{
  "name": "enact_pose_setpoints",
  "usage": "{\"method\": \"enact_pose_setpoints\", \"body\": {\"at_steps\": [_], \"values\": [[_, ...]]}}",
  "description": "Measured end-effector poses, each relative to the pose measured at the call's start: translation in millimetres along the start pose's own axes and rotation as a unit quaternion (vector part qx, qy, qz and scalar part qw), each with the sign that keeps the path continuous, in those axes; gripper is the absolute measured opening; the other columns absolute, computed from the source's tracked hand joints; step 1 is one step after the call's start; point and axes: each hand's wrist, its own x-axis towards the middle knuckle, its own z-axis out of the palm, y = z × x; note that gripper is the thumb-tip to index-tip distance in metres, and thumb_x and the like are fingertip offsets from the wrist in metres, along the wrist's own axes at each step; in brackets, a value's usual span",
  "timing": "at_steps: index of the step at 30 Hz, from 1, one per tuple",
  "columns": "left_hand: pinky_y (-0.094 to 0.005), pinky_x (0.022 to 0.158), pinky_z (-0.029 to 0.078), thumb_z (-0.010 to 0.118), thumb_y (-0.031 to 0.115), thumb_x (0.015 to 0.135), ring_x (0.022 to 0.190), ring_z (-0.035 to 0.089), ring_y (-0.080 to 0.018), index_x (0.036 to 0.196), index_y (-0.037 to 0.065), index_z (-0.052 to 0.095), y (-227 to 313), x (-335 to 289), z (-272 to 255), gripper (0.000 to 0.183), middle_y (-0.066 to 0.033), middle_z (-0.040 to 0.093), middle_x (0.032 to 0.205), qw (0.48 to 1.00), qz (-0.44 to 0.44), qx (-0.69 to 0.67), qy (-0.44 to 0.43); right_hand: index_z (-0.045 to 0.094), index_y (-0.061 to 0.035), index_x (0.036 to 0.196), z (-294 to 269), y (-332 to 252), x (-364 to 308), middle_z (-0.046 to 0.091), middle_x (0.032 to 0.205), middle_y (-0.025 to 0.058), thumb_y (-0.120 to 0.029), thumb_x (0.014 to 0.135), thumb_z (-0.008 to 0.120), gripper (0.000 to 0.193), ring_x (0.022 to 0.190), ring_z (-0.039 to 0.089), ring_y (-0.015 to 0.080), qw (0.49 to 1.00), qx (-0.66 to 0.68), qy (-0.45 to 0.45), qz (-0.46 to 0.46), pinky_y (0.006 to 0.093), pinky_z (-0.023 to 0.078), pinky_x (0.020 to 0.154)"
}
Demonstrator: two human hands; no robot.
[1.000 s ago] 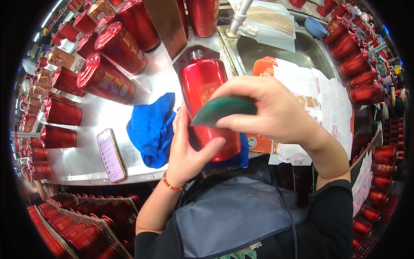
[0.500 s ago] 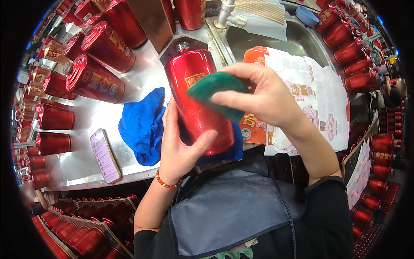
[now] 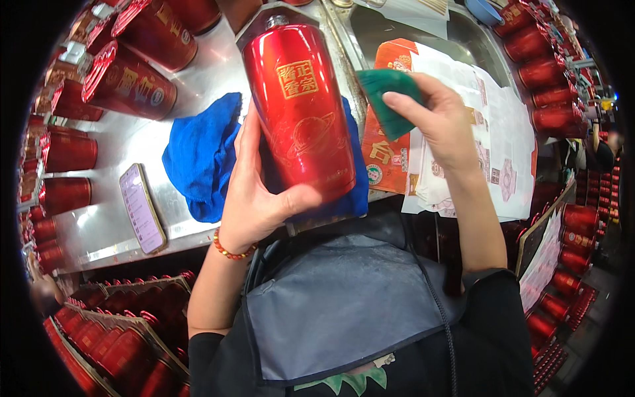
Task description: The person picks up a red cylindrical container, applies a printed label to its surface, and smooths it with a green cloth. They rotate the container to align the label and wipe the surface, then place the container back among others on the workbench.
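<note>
A glossy red bottle (image 3: pixel 297 112) with a gold square emblem and an etched planet-like drawing lies tilted over a blue cloth, its clear stopper at the far end. My left hand (image 3: pixel 258 185) grips its lower left side, thumb across the near end and fingers along the flank. To the right of the bottle, apart from it, my right hand (image 3: pixel 440 119) pinches a green scouring pad (image 3: pixel 390 99) between thumb and fingers. Blue cloth (image 3: pixel 205 159) is bunched to the left, and more of it shows under the bottle.
A phone (image 3: pixel 143 208) lies on the metal counter (image 3: pixel 86 231) at left. Several red bottles (image 3: pixel 129 83) stand behind it. Printed papers (image 3: pixel 476 145) lie at right by a sink (image 3: pixel 397 33) with a blue bowl (image 3: pixel 483 11). Trays of red bottles (image 3: pixel 126 337) sit below the counter.
My right hand has drawn the green pad off the bottle to the right, uncovering the gold emblem and the drawing. My left hand keeps its hold. The whole view has shifted somewhat.
</note>
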Motion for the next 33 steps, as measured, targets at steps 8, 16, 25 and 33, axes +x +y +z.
{"method": "enact_pose_setpoints", "body": {"at_steps": [8, 16, 25, 33], "values": [[-0.0492, 0.123, 0.019, 0.097, 0.046, 0.055, 0.151, 0.021, -0.043, 0.159, -0.004, 0.013, -1.0, -4.4, -7.7, 0.143, -0.0277, 0.025, 0.16, 0.964, 0.103, 0.245, -0.029, 0.077, -0.0063, 0.11, 24.8, -47.9, -13.6, 0.067, 0.097, 0.0052, 0.008, 0.075, 0.074, 0.038, 0.094, 0.063, 0.0191, 0.894, -0.307, -0.063, -0.32, 0.0306, 0.051, 0.08], [-0.0528, 0.12, 0.024, 0.093, 0.028, 0.063, 0.147, 0.026, -0.0496, 0.157, -0.007, 0.021, 0.9, -5.6, 4.6, 0.123, -0.0261, 0.04, 0.15, 0.943, 0.163, 0.286, 0.054, 0.08, -0.0136, 0.103, 27.9, -63.8, -67.6, 0.056, 0.084, -0.0007, -0.003, 0.065, 0.083, 0.039, 0.075, 0.05, 0.0175, 0.861, -0.382, -0.099, -0.32, 0.0298, 0.041, 0.067], [-0.0527, 0.12, 0.022, 0.091, 0.027, 0.065, 0.145, 0.029, -0.048, 0.157, -0.004, 0.025, 13.0, -8.2, 13.8, 0.117, -0.0238, 0.044, 0.145, 0.933, 0.174, 0.298, 0.103, 0.078, -0.0112, 0.106, 50.1, -65.4, -60.2, 0.05, 0.076, -0.0025, -0.008, 0.06, 0.078, 0.046, 0.071, 0.049, 0.0185, 0.82, -0.403, -0.115, -0.391, 0.0323, 0.04, 0.064], [-0.0528, 0.119, 0.025, 0.089, 0.02, 0.066, 0.145, 0.03, -0.0468, 0.157, -0.003, 0.028, 10.5, -11.6, 17.1, 0.112, -0.0224, 0.048, 0.138, 0.934, 0.175, 0.281, 0.131, 0.079, -0.0108, 0.107, 60.4, -81.8, -42.0, 0.05, 0.075, -0.0013, -0.006, 0.058, 0.079, 0.049, 0.069, 0.046, 0.0204, 0.77, -0.469, -0.122, -0.416, 0.0337, 0.036, 0.063]]}}
